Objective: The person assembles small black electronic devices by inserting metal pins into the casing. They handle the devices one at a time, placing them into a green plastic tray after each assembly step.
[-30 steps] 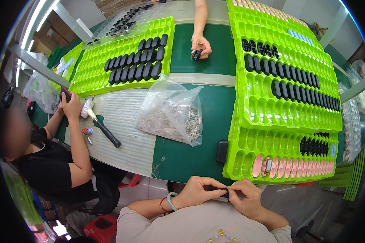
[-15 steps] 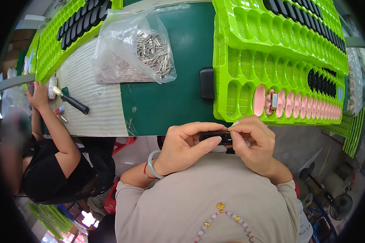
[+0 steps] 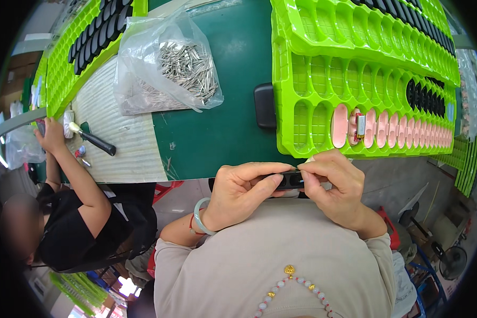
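Left hand (image 3: 238, 196) grips black piece (image 3: 289, 182) before table (image 3: 225, 138) edge; right hand (image 3: 336, 188) pinched at its right end, anything between fingertips unclear; fine fingertip work in hand, judged to require steady left support

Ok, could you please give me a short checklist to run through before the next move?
1. Black part supported by the left hand: ok, between thumb and fingers.
2. Right hand at the part: ok, fingertips at its right end.
3. What the right hand's fingertips pinch: cannot tell, too small and hidden.
4. Metal pieces inside the clear bag: ok.
5. Black case seated in the green tray: not ok, it lies beside it.
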Available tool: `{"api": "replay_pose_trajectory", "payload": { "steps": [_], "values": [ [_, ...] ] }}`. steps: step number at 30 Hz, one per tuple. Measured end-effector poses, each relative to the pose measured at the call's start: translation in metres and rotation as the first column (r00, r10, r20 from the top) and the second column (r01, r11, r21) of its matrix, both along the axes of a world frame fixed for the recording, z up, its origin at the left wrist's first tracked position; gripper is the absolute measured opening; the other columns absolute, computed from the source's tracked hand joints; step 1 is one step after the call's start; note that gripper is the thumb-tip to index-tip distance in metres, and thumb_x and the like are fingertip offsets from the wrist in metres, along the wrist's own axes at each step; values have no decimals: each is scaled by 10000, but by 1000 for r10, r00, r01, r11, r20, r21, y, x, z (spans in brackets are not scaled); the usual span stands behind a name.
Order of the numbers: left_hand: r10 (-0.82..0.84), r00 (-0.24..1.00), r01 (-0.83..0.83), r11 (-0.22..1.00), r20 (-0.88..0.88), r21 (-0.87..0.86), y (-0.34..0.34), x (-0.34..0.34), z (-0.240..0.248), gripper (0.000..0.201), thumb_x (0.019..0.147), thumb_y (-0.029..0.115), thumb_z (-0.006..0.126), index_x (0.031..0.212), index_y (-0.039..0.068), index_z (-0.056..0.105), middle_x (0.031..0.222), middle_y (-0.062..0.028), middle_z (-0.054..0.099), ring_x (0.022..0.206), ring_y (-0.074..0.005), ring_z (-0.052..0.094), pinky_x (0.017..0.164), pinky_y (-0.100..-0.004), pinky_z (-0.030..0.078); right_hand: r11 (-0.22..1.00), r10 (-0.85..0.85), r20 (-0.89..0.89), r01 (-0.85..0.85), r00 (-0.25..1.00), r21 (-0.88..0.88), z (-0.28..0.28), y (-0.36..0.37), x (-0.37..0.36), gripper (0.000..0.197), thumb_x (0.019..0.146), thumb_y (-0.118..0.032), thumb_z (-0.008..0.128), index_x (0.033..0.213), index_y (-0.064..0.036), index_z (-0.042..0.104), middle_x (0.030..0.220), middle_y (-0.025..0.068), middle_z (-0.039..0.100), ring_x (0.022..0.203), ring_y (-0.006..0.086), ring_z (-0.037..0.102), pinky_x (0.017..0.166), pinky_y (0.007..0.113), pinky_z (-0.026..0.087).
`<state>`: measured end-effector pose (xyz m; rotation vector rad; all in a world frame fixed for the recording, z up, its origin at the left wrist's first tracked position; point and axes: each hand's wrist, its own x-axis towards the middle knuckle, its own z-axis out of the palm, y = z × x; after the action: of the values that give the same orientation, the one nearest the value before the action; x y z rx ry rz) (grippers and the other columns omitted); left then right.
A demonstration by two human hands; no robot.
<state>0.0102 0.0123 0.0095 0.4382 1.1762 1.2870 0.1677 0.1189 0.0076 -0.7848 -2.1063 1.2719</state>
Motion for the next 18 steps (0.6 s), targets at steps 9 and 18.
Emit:
{"api": "replay_pose_trajectory", "payload": {
  "steps": [9, 18],
  "values": [
    [-33, 992, 32, 999, -120, -9, 1, 1, -3, 199, 881, -20, 545, 1052, -40, 644, 962, -121, 670, 808, -106, 637, 700, -208, 550, 994, 13, 41, -18, 999, 111, -2, 1, 2, 238, 643, 72, 684, 856, -24, 638, 755, 79, 587, 585, 177, 587, 464, 256, 469],
    [-33, 991, 30, 999, -128, -23, -1, 2, -5, 193, 883, -10, 548, 1047, -44, 644, 937, -112, 675, 791, -99, 636, 700, -207, 552, 974, 68, 111, -90, 992, 208, 2, 3, 1, 257, 631, 60, 693, 863, -26, 623, 746, 57, 578, 579, 174, 580, 446, 265, 467]
  ]
}}
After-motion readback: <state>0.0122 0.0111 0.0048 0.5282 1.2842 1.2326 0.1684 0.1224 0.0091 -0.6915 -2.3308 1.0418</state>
